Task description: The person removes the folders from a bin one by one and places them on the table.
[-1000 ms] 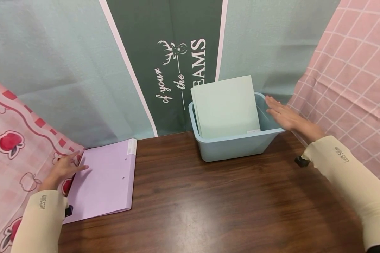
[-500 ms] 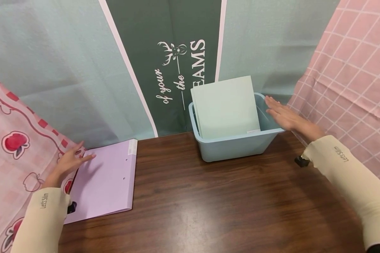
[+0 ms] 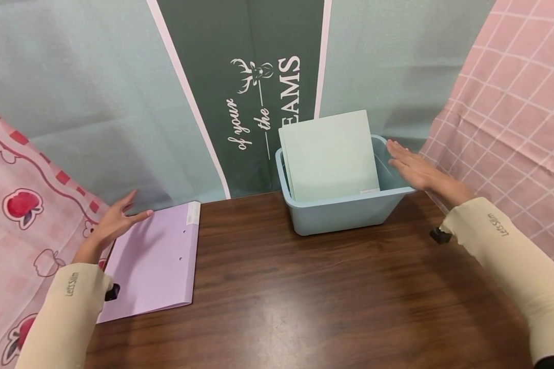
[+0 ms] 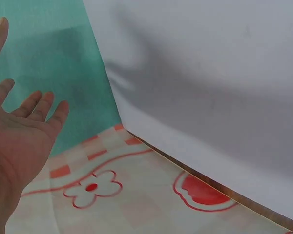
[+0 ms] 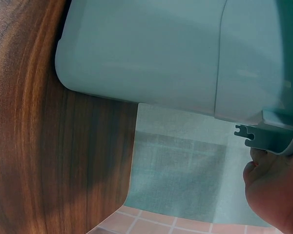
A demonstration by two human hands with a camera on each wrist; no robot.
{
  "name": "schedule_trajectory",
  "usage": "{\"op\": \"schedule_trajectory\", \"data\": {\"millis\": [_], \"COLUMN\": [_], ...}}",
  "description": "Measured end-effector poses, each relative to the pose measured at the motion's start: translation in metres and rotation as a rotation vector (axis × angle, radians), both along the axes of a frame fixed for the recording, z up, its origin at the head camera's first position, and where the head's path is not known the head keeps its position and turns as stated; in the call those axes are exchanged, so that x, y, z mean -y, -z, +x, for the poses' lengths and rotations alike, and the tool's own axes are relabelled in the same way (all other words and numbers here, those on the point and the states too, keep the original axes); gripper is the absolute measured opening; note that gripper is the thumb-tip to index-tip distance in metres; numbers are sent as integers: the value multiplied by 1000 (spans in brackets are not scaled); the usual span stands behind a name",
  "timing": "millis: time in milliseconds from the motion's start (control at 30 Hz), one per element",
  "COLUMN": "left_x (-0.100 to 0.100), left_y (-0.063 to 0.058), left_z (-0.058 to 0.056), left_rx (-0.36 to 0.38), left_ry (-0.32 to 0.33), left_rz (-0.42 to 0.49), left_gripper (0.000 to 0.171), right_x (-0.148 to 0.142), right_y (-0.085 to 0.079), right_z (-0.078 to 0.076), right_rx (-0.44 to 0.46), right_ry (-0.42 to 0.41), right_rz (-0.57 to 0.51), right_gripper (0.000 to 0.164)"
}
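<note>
A lilac folder (image 3: 154,266) with a white label and punched holes lies flat at the table's left side. Over its far left corner is my left hand (image 3: 115,223), thumb and fingers spread apart; its shadow falls across the folder in the left wrist view, where the palm (image 4: 19,146) holds nothing. A light blue plastic bin (image 3: 341,218) stands at the back right, with pale green folders (image 3: 330,156) leaning upright inside. My right hand (image 3: 411,166) has straight fingers at the bin's right rim; the right wrist view shows its edge (image 5: 278,185) right beside the rim.
The brown wooden table (image 3: 268,287) runs between folder and bin. A pink apple-print cloth (image 3: 23,246) borders the left, a pink checked cloth (image 3: 512,118) the right. A grey-green curtain (image 3: 97,113) with lettering hangs behind.
My left hand has moved right and away from me, from the lilac folder's left edge to over its far left corner. The right hand, bin and folders have stayed put.
</note>
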State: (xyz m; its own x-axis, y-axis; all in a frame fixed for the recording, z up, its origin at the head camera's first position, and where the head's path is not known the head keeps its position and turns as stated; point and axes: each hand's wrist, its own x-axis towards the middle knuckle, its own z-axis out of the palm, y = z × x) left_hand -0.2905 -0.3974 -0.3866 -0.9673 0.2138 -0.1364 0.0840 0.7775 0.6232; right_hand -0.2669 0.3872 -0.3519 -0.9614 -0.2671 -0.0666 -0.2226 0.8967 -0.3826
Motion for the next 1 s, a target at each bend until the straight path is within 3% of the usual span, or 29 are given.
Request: {"op": "schedule_trajectory", "data": {"millis": [367,733,1000], "left_x": [-30,-53,-70], "left_y": [-10,-16,-20], "left_z": [-6,-5,-9], "left_rx": [1,-13,-42], "left_ry": [25,59,113], "left_rz": [61,159,202], "left_gripper": [100,96,95], "right_x": [1,0,-1], "right_y": [0,3,3], "right_z": [2,0,1], "right_rx": [-2,-18,-23], "right_ry": [5,-14,-14], "right_rz": [-7,-14,-17], "right_gripper": [63,63,63]}}
